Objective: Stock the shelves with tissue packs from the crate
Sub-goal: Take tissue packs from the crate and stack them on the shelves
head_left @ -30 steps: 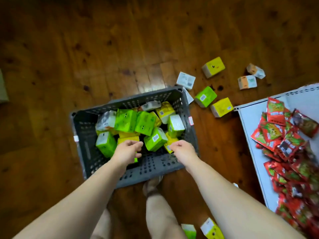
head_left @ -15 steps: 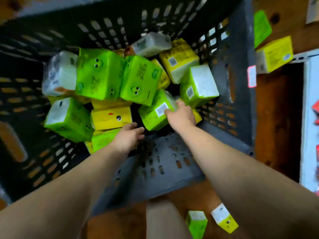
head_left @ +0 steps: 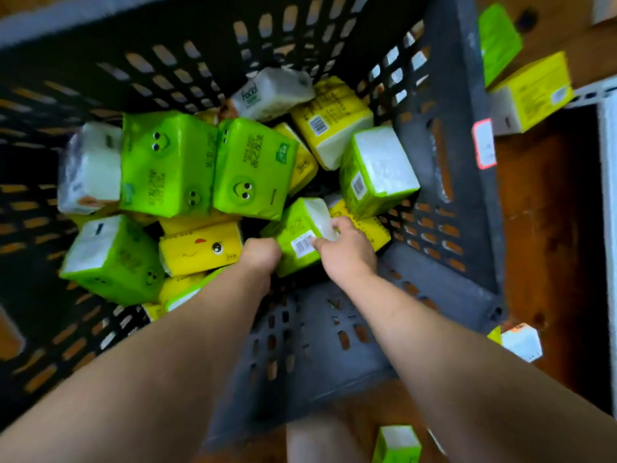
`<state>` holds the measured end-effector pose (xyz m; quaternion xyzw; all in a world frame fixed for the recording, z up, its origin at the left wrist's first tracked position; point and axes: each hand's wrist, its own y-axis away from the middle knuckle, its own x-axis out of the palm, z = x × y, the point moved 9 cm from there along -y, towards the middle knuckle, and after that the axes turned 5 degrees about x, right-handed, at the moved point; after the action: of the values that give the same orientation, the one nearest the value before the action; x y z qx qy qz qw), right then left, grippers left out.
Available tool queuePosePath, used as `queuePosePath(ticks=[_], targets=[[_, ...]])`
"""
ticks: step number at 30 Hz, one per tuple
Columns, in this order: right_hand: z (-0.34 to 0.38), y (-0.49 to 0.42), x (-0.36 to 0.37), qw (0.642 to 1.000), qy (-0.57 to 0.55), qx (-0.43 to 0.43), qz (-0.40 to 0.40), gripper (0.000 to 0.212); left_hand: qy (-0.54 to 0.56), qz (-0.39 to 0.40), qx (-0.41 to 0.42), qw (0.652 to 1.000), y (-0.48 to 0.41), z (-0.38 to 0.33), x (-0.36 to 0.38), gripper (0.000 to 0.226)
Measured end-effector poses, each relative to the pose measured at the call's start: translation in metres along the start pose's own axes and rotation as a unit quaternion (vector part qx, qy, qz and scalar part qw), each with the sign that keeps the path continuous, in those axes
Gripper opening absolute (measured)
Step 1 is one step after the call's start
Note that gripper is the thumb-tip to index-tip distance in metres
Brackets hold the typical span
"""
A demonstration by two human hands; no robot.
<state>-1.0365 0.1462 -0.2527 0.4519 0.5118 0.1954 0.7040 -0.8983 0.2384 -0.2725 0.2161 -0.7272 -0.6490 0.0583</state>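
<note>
Head cam looks straight down into the dark slatted crate (head_left: 444, 182), which holds a messy pile of green, yellow and white tissue packs. Going by that, I'd say we're at the "grab the next pack" step, with plenty of stocking left to do.

The right grip (head_left: 347, 252) is on the green barcode pack (head_left: 297, 235), which lies tilted at the near edge of the pile. Fingers curl over its white end and the thumb sits right by the barcode label, so it looks like a proper pinch on that corner. The left grip (head_left: 262, 253) is just beside the same pack's left side. Its knuckles face the camera and the fingers are tucked out of sight, so I honestly can't tell if it has hold of anything.

My guess for the next move is to lift the pack clear of its neighbours and over the crate's right wall, toward the white shelf edge (head_left: 606, 162) at far right. A one-corner hold on a soft wrapper could twist or slip, so support from the left side would help. A few packs, like the yellow pack (head_left: 531, 95), also lie out on the wooden floor (head_left: 541, 212).
</note>
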Motion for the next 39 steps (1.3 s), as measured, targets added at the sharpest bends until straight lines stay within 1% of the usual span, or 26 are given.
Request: queuePosePath(ticks=[2, 4, 5, 7, 8, 10, 11, 14, 16, 17, 20, 22, 24, 26, 27, 28, 30, 31, 32, 33, 34, 36, 37, 38, 39], targets=[[-0.006, 0.001, -0.009, 1.0, -0.025, 0.012, -0.002, 0.044, -0.008, -0.008, 0.011, 1.0, 0.003, 0.004, -0.005, 0.026], [-0.011, 0.005, -0.018, 0.998, -0.056, 0.02, 0.005, 0.042, -0.022, -0.004, -0.009, 1.0, 0.013, 0.009, -0.011, 0.013], [-0.012, 0.009, -0.022, 0.997, -0.067, 0.02, 0.009, 0.041, -0.026, -0.003, 0.003, 1.0, 0.022, 0.006, -0.014, 0.013], [-0.01, 0.023, -0.033, 0.996, -0.087, 0.016, 0.012, 0.041, -0.057, 0.001, 0.038, 0.998, 0.04, -0.001, -0.021, 0.022], [-0.007, 0.033, -0.04, 0.995, -0.099, 0.011, 0.012, 0.042, -0.077, 0.009, 0.058, 0.995, 0.053, -0.008, -0.024, 0.023], [0.0, 0.056, -0.055, 0.993, -0.119, -0.001, 0.014, 0.044, -0.067, 0.025, 0.085, 0.994, 0.079, -0.021, -0.03, 0.009], [0.005, 0.069, -0.063, 0.992, -0.126, -0.009, 0.019, 0.044, -0.058, 0.027, 0.092, 0.994, 0.088, -0.027, -0.034, 0.008], [0.019, 0.116, -0.093, 0.987, -0.155, -0.037, 0.023, 0.047, -0.052, 0.032, 0.129, 0.99, 0.131, -0.058, -0.051, 0.014], [0.026, 0.149, -0.116, 0.981, -0.184, -0.054, 0.027, 0.053, -0.068, 0.04, 0.168, 0.983, 0.166, -0.081, -0.06, 0.031], [0.029, 0.168, -0.128, 0.978, -0.196, -0.065, 0.028, 0.055, -0.07, 0.043, 0.192, 0.978, 0.185, -0.093, -0.065, 0.036], [0.03, 0.228, -0.168, 0.964, -0.249, -0.096, -0.006, 0.054, -0.084, 0.067, 0.252, 0.962, 0.256, -0.123, -0.076, 0.037], [0.026, 0.276, -0.194, 0.945, -0.307, -0.107, -0.042, 0.046, -0.09, 0.092, 0.273, 0.953, 0.304, -0.135, -0.086, 0.035], [0.02, 0.328, -0.215, 0.919, -0.368, -0.119, -0.072, 0.033, -0.1, 0.132, 0.296, 0.941, 0.356, -0.141, -0.095, 0.026], [0.009, 0.372, -0.231, 0.895, -0.414, -0.124, -0.107, 0.019, -0.131, 0.17, 0.325, 0.921, 0.407, -0.148, -0.101, 0.017], [0.004, 0.392, -0.238, 0.885, -0.432, -0.124, -0.125, 0.015, -0.152, 0.19, 0.34, 0.909, 0.431, -0.152, -0.103, 0.019], [-0.002, 0.413, -0.246, 0.873, -0.451, -0.119, -0.144, 0.016, -0.177, 0.215, 0.357, 0.892, 0.456, -0.155, -0.102, 0.028], [-0.018, 0.444, -0.258, 0.855, -0.476, -0.106, -0.175, 0.032, -0.23, 0.277, 0.391, 0.847, 0.503, -0.156, -0.093, 0.052], [-0.026, 0.459, -0.265, 0.85, -0.481, -0.098, -0.191, 0.041, -0.245, 0.294, 0.404, 0.831, 0.52, -0.155, -0.088, 0.061], [-0.034, 0.475, -0.272, 0.846, -0.483, -0.087, -0.207, 0.046, -0.249, 0.301, 0.413, 0.823, 0.538, -0.153, -0.082, 0.063], [-0.044, 0.489, -0.279, 0.838, -0.493, -0.077, -0.219, 0.048, -0.25, 0.299, 0.422, 0.818, 0.554, -0.151, -0.077, 0.058], [-0.054, 0.501, -0.286, 0.826, -0.512, -0.069, -0.225, 0.048, -0.247, 0.299, 0.434, 0.814, 0.572, -0.149, -0.07, 0.047], [-0.079, 0.521, -0.301, 0.79, -0.563, -0.065, -0.236, 0.054, -0.243, 0.299, 0.452, 0.804, 0.6, -0.141, -0.053, 0.025], [-0.094, 0.531, -0.31, 0.765, -0.591, -0.067, -0.247, 0.055, -0.245, 0.303, 0.458, 0.799, 0.613, -0.137, -0.041, 0.019], [-0.11, 0.541, -0.319, 0.739, -0.62, -0.069, -0.253, 0.051, -0.246, 0.309, 0.465, 0.792, 0.627, -0.133, -0.028, 0.016], [-0.127, 0.548, -0.327, 0.717, -0.647, -0.07, -0.252, 0.043, -0.251, 0.315, 0.471, 0.785, 0.643, -0.129, -0.015, 0.016]])
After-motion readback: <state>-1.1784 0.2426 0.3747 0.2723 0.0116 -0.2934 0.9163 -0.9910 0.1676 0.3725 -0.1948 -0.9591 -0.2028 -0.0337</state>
